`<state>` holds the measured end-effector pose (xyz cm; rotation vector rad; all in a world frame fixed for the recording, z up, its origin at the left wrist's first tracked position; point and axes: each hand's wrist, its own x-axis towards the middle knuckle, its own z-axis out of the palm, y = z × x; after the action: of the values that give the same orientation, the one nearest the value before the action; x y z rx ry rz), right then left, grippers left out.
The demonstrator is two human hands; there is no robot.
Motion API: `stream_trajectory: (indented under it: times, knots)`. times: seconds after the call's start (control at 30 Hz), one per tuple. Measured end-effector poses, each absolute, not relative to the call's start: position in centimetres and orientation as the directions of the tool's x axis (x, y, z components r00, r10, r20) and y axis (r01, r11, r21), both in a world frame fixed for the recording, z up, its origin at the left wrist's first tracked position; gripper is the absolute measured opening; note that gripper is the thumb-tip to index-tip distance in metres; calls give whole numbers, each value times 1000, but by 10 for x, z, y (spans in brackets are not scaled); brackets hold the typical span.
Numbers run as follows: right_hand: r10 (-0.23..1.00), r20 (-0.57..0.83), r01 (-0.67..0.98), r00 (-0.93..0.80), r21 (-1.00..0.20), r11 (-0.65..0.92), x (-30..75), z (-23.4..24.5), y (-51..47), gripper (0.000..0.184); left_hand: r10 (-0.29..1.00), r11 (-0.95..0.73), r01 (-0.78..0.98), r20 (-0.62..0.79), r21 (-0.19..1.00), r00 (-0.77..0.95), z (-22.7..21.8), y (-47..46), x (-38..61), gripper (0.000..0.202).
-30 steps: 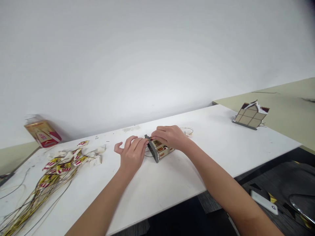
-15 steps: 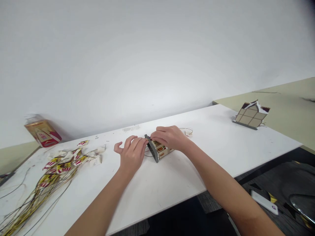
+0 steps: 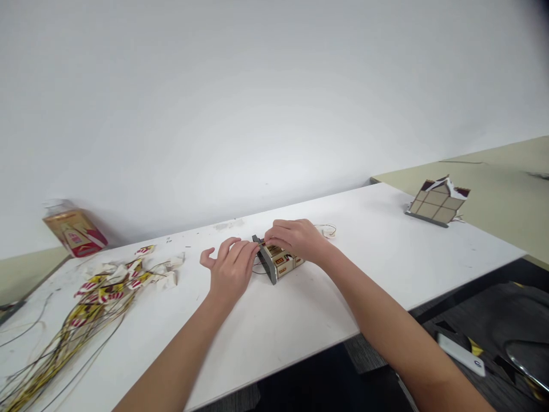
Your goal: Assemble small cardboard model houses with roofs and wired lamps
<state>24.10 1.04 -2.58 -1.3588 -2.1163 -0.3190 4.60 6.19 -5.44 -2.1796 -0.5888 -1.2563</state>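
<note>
A small model house (image 3: 288, 266) lies tipped over at the middle of the table, its grey base (image 3: 266, 264) turned to the left. My left hand (image 3: 231, 264) is at that base, thumb and forefinger closed at its upper part while the other fingers fan out. Over the house's upper side bends my right hand (image 3: 295, 237), its fingertips pinched close to the left ones. Whatever sits between the fingertips is too small to make out. A thin dark wire (image 3: 258, 272) loops out left of the base, and another wire ends in a pale tag (image 3: 329, 233) behind my right hand.
A second model house (image 3: 440, 201) leans near the right end of the white table (image 3: 266, 343). At the left lies a bundle of wires (image 3: 64, 349) with several striped pieces (image 3: 110, 292). A bottle with a red and gold label (image 3: 76, 232) stands by the wall.
Both hands have shifted very slightly at the base, and their fingertips stay close together. The model house keeps its place.
</note>
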Motion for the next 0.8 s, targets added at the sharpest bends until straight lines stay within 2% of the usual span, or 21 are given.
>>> stream_trajectory:
  times: [0.43,0.8]
  knots:
    - [764,576,875,-291,-163,456,240,-22,9,28,104,-771,595,876,-228,471,-54,62,45,8]
    - [728,615,869,-303,-136,476,242,-26,10,30,85,-763,598,878,-247,471,-53,61,45,7]
